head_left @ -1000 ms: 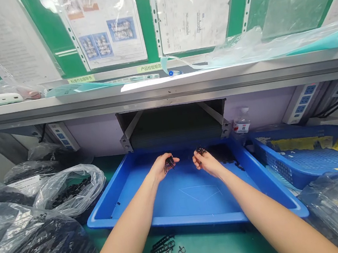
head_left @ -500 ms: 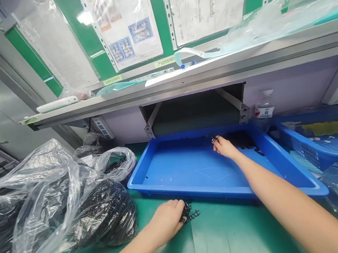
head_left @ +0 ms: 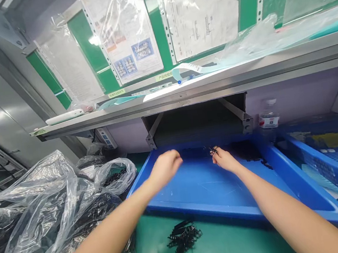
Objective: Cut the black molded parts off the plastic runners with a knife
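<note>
My left hand (head_left: 165, 167) is over the left part of a blue tray (head_left: 198, 210), its fingers curled together, with no part visible in them. It is slightly blurred. My right hand (head_left: 224, 160) is closed on a small black plastic part (head_left: 213, 150) above the tray, near its far side. More dark parts (head_left: 247, 150) lie at the tray's far right. On the green table in front of the tray is a loose pile of black plastic strips (head_left: 184, 238), touched by neither hand.
Clear plastic bags of black parts (head_left: 74, 213) crowd the left side. A dark conveyor belt (head_left: 200, 124) ends behind the tray under a metal shelf (head_left: 208, 91). At right stand a water bottle (head_left: 269, 119) and a blue basket (head_left: 320, 164).
My left hand has left the black strips on the table and moved up and forward over the tray. My right hand stays nearly in place with its part. The view has tilted slightly.
</note>
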`<state>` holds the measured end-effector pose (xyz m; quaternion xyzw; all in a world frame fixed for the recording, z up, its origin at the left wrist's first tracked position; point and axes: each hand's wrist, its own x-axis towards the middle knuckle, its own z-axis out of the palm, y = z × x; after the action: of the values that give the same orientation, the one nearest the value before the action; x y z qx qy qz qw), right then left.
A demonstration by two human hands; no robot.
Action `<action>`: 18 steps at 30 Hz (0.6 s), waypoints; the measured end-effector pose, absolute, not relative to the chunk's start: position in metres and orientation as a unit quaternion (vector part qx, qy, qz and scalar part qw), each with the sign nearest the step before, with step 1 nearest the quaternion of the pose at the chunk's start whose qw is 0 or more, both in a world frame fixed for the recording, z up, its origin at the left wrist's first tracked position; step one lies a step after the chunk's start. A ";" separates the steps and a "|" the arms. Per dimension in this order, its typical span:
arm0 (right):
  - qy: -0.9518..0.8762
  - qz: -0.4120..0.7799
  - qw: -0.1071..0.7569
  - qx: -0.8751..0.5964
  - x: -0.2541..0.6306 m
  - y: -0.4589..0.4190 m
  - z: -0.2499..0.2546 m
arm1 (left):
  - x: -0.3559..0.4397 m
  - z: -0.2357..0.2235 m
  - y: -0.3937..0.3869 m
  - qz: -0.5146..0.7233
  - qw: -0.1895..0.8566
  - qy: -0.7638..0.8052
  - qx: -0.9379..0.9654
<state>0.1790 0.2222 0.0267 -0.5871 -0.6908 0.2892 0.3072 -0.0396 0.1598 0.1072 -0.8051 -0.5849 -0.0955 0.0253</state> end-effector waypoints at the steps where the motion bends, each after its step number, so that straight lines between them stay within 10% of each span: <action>1: -0.696 0.287 0.304 -0.584 0.178 0.223 0.027 | -0.039 0.117 0.187 -0.116 0.048 -0.601 -0.789; 18: -0.787 0.358 0.084 -0.496 0.161 0.222 0.020 | 0.016 0.134 0.355 -0.158 0.107 -0.652 -0.734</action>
<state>0.1611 0.2219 0.0205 -0.4955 -0.7868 0.3584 0.0838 0.0157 0.3546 0.1335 -0.7336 -0.6522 -0.1584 0.1071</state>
